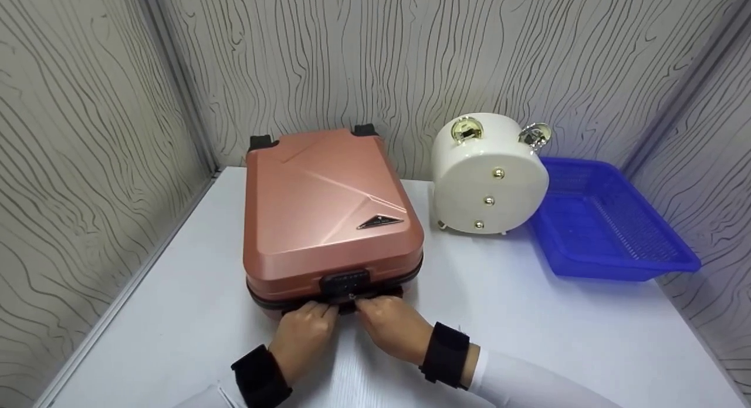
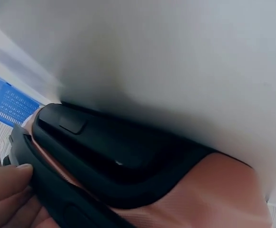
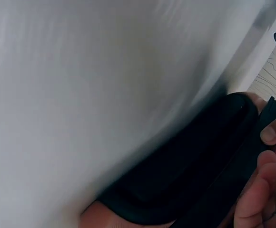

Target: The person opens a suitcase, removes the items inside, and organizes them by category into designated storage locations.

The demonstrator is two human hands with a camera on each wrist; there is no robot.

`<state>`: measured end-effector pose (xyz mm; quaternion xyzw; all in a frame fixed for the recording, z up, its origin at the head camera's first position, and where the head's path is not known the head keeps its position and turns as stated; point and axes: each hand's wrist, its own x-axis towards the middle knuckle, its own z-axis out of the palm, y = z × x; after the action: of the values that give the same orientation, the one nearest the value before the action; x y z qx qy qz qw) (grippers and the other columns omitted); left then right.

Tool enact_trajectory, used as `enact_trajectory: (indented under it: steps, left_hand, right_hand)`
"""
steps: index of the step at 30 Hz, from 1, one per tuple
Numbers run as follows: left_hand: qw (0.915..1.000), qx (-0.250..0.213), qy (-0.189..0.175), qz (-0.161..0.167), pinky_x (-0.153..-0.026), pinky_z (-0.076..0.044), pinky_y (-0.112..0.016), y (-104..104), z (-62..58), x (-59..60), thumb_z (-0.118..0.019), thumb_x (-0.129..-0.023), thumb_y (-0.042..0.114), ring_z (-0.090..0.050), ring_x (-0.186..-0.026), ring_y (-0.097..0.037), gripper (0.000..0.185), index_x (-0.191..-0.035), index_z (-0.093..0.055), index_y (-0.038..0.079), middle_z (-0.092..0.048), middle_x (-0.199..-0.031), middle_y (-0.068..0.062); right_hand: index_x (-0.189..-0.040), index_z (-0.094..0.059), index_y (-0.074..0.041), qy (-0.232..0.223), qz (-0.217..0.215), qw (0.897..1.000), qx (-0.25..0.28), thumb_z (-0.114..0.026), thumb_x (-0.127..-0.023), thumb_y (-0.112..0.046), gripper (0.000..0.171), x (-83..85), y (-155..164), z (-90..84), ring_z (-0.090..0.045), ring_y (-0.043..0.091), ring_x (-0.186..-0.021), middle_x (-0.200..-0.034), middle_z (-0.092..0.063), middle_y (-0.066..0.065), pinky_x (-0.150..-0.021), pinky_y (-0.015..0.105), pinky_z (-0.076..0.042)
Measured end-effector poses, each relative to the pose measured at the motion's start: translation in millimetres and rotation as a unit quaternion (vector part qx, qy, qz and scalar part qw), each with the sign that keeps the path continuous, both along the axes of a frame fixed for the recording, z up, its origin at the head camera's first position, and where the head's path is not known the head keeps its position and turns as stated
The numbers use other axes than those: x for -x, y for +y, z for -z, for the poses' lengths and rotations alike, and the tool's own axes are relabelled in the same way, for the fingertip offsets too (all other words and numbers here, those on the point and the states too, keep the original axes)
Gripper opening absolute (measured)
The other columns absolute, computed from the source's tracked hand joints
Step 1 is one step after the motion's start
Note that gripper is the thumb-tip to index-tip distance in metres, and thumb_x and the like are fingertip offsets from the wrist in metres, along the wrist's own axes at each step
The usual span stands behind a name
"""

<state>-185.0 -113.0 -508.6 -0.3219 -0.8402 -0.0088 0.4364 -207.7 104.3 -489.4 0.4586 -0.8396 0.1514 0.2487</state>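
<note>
1. Table (image 1: 557, 337) – white, set in a corner of grained walls.
2. Suitcase (image 1: 328, 220) – pink, lying flat on the table, wheels toward the wall, its near edge right against both hands.
3. Basket (image 1: 610, 226) – blue, at the right, well apart from the hands.
4. Round case (image 1: 490, 176) – white, standing between suitcase and basket.
5. Lock (image 1: 345, 282) – black, on the suitcase's near edge, just above the fingers.
6. Left hand (image 1: 305, 337) – fingers curled onto the dark zip band under the lock.
7. Right hand (image 1: 390, 326) – fingers curled likewise, just beside the left.
</note>
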Motion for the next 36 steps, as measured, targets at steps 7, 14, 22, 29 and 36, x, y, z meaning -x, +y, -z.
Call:
enact_trajectory:
  steps: [7,14,22,29,36]
  left_hand:
    - [0.9965,-0.002,-0.076,-0.033,-0.052,-0.053,-0.032,9.0,-13.2,-4.8,-0.092,-0.081,0.052,-0.065,-0.060,-0.017,0.048,-0.083,-0.073,0.008,-0.069,-0.071,-0.002]
    - [0.9983,0.007,-0.047,-0.034,-0.043,-0.048,-0.032,11.7,-18.2,2.3,-0.091,-0.082,0.020,-0.061,-0.049,-0.014,0.027,-0.071,-0.067,0.012,-0.067,-0.064,0.001]
    - [0.9998,-0.001,0.016,0.015,-0.042,-0.045,-0.028,11.1,-17.8,3.6,-0.089,-0.079,0.016,-0.054,-0.048,-0.011,0.030,-0.067,-0.061,0.013,-0.060,-0.061,0.003]
    - [0.9992,-0.022,0.018,0.028,-0.041,-0.042,-0.029,15.6,-18.7,6.2,-0.085,-0.070,0.014,-0.050,-0.044,-0.011,0.034,-0.061,-0.053,0.015,-0.054,-0.056,0.004]
    - [0.9985,-0.044,0.006,0.033,-0.039,-0.041,-0.029,15.9,-17.8,7.9,-0.086,-0.071,0.013,-0.049,-0.042,-0.012,0.039,-0.060,-0.049,0.016,-0.052,-0.054,0.005]
  right_hand:
    - [-0.116,-0.071,-0.005,0.023,0.001,0.999,-0.035,-0.069,-0.104,-0.012,0.014,2.7,5.9,2.9,-0.072,0.016,-0.083,-0.093,-0.075,0.001,-0.077,0.031,-0.060]
    - [-0.122,-0.073,-0.005,0.044,0.011,0.998,-0.036,-0.075,-0.091,-0.004,0.031,2.8,9.9,7.1,-0.073,0.018,-0.095,-0.107,-0.076,0.005,-0.088,0.032,-0.060]
    - [-0.102,-0.080,-0.007,0.163,0.006,0.986,-0.014,-0.082,-0.079,-0.004,0.024,4.5,12.9,13.9,-0.073,0.018,-0.095,-0.104,-0.079,0.003,-0.089,0.029,-0.060]
    - [-0.110,-0.077,-0.007,0.214,0.017,0.974,-0.076,-0.076,-0.087,-0.009,0.024,7.7,8.4,20.2,-0.072,0.014,-0.098,-0.108,-0.078,0.001,-0.094,0.027,-0.058]
    - [-0.110,-0.076,-0.010,0.221,0.031,0.971,-0.090,-0.075,-0.089,-0.011,0.022,9.0,0.7,20.6,-0.068,0.012,-0.092,-0.104,-0.076,-0.002,-0.088,0.025,-0.057]
